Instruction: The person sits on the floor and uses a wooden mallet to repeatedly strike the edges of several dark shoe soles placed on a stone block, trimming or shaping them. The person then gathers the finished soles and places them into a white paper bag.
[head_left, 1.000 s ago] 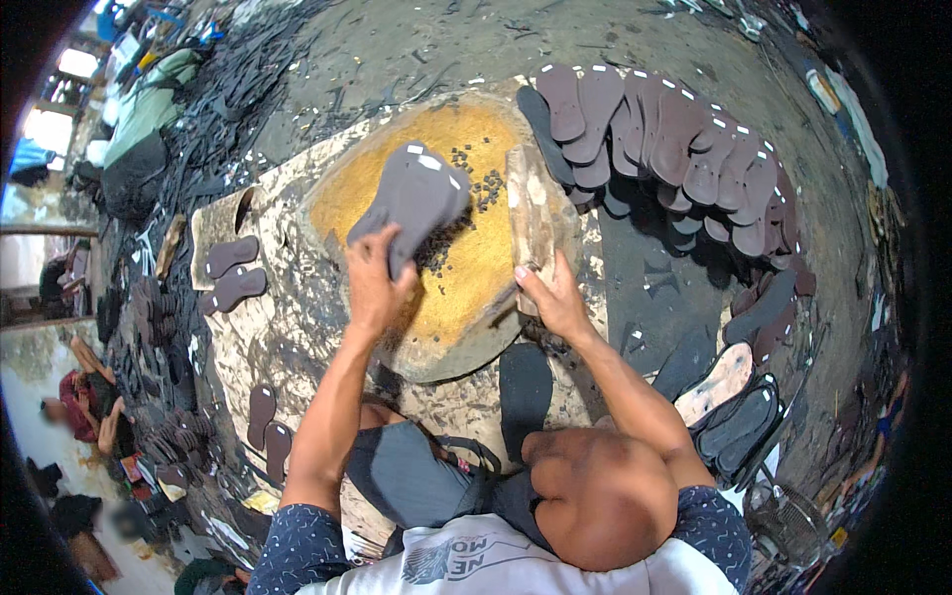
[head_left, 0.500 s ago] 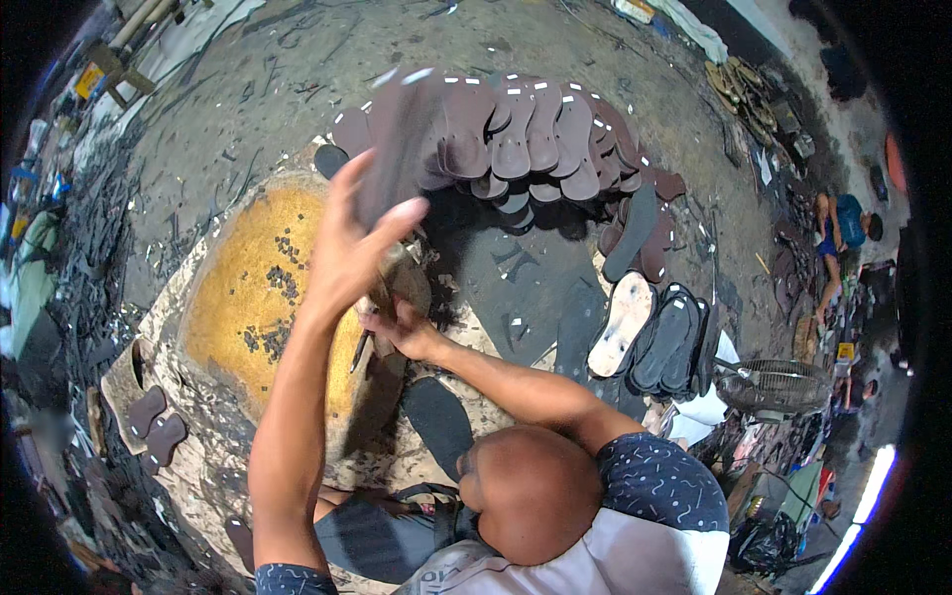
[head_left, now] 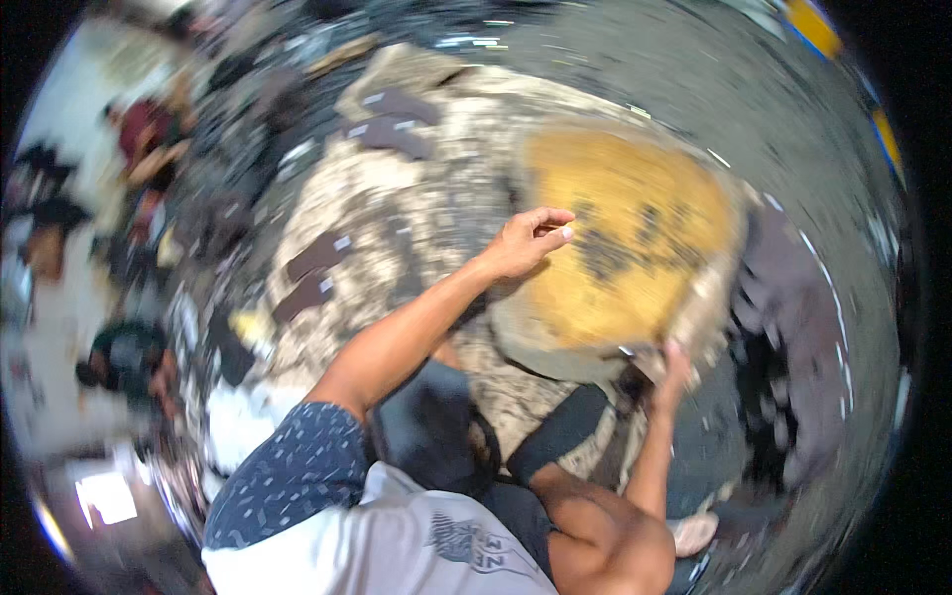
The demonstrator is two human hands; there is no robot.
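Brown soles (head_left: 805,268) massed at the right, the left hand (head_left: 535,241) free

A moment ago the left hand carried one dark sole over the block; now it has swung back to the block's left rim with nothing visible in it, thumb and fingers slightly apart. That suggests the carried piece has been added to the curved row, though motion blur hides which one it is. The right hand (head_left: 673,374) is at the lower right edge of the round block (head_left: 570,315); it is too smeared to tell whether it grips anything.

The row lies on the floor just beyond the block, the soles overlapping closely, dull purplish brown, with pale tabs along their outer edge. More brown pieces (head_left: 319,256) lie in two pairs left of the block on a pale, stained sheet (head_left: 367,208), also with small white tabs. Dark bits (head_left: 603,260) are scattered over the block's yellow top.
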